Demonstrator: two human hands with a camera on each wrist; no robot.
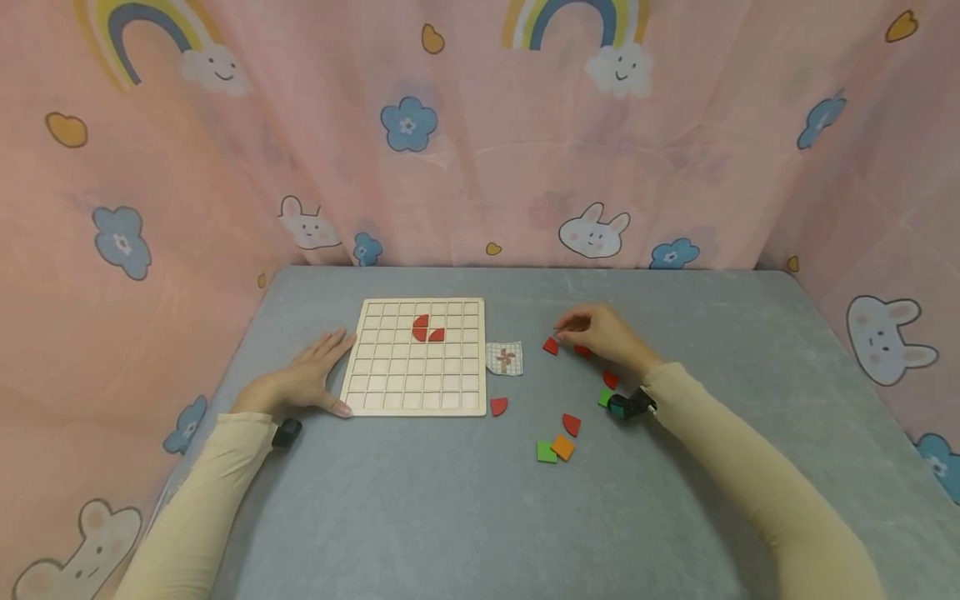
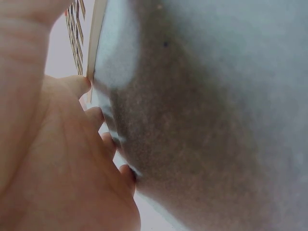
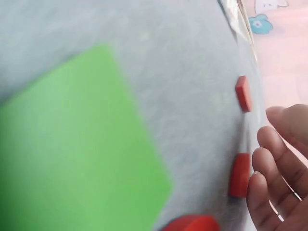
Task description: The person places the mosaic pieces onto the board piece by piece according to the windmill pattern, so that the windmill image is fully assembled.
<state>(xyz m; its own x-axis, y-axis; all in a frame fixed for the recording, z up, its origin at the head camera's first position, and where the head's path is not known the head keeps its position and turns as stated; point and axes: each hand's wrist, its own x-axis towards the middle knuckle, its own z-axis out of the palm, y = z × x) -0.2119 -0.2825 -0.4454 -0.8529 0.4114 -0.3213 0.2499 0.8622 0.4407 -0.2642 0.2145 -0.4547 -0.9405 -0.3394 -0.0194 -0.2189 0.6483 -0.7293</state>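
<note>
My left hand (image 1: 303,379) lies spread at the left side of a pale wooden grid board (image 1: 405,387). Its fingers and thumb touch the board's edge, also visible in the left wrist view. Three red quarter-circle tiles (image 1: 421,333) sit in the board's upper middle cells. Right of the board, my right hand (image 1: 602,335) hovers over loose tiles, fingers slightly bent, with nothing visible between them. Just by its fingertips is a red quarter-circle tile (image 1: 551,345); another red tile (image 1: 582,352) lies partly hidden under the hand. The right wrist view shows both red tiles apart from the thumb.
A small card with a pinwheel picture (image 1: 505,358) lies against the board's right edge. Nearer are red tiles (image 1: 498,406), (image 1: 572,425), a green square (image 1: 546,452) and an orange square (image 1: 563,447). Another green tile (image 3: 82,144) and a red tile (image 1: 611,380) lie by the right wrist.
</note>
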